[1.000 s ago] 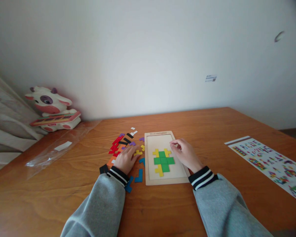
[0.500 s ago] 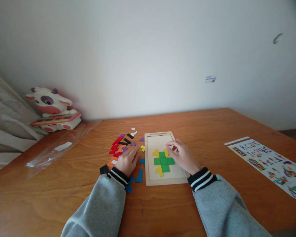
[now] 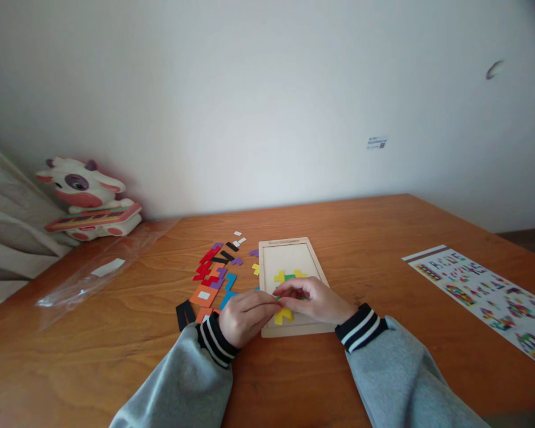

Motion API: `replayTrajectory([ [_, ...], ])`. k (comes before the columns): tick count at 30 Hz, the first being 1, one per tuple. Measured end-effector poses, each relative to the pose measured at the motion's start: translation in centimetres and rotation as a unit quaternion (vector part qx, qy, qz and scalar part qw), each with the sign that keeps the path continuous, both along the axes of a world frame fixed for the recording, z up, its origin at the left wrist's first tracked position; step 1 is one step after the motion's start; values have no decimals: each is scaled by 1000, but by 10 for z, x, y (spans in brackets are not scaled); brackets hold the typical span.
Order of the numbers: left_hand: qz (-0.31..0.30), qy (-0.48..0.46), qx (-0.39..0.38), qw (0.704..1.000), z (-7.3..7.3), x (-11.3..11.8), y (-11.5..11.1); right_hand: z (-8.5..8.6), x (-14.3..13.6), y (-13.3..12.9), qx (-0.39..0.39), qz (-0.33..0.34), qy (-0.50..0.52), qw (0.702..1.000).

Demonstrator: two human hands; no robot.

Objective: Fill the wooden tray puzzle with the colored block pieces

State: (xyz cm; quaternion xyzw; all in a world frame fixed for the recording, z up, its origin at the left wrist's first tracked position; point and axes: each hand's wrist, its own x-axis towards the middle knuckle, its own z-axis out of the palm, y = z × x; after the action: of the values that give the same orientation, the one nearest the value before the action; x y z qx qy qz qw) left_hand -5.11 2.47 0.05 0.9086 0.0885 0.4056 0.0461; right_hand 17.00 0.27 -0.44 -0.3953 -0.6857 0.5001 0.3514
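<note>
My left hand [image 3: 249, 315] reaches over the left edge of the wooden puzzle board [image 3: 294, 331], its fingers closed. My right hand [image 3: 314, 300] comes in from the right with thumb and fingers pinched. The fingertips of both hands meet above the board; what lies between them is mostly hidden. Just beneath the fingertips shows a yellow puzzle piece [image 3: 284, 316]. Past my right hand, more yellow pieces [image 3: 279, 276] flank a green piece [image 3: 289, 277] on the board. My hands cover most of the green ones.
Loose red [image 3: 210, 254], orange [image 3: 200, 295], blue [image 3: 230, 281], purple, black and white pieces lie left of the board. A clear plastic bag [image 3: 80, 276] and a cow toy [image 3: 89, 202] are further left. A printed pattern sheet [image 3: 477, 297] lies at the right.
My left hand has moved right from the loose pieces to the board, and one yellow piece there is gone. My right hand has come down and left to meet it.
</note>
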Motion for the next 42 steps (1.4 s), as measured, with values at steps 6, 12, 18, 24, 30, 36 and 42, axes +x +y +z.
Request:
replayTrajectory([
  [6,59,-28,0,998,0,9,-5,-5,5,4,-84,20,66,994],
  [12,36,-10,8,999,0,12,-7,-4,11,1,-108,24,80,991],
  [18,55,21,58,997,2,15,-7,-4,16,-9,-107,-16,97,989],
  [24,81,7,66,994,3,19,-7,1,8,-30,-55,-82,60,993],
  [30,109,-18,33,993,-5,18,-1,7,10,-25,-29,-149,44,987],
  [36,168,-17,-49,984,-9,14,6,14,46,-24,-10,-181,-39,983],
  [42,167,8,-111,980,-9,13,4,6,61,-30,-36,-172,-85,981],
])
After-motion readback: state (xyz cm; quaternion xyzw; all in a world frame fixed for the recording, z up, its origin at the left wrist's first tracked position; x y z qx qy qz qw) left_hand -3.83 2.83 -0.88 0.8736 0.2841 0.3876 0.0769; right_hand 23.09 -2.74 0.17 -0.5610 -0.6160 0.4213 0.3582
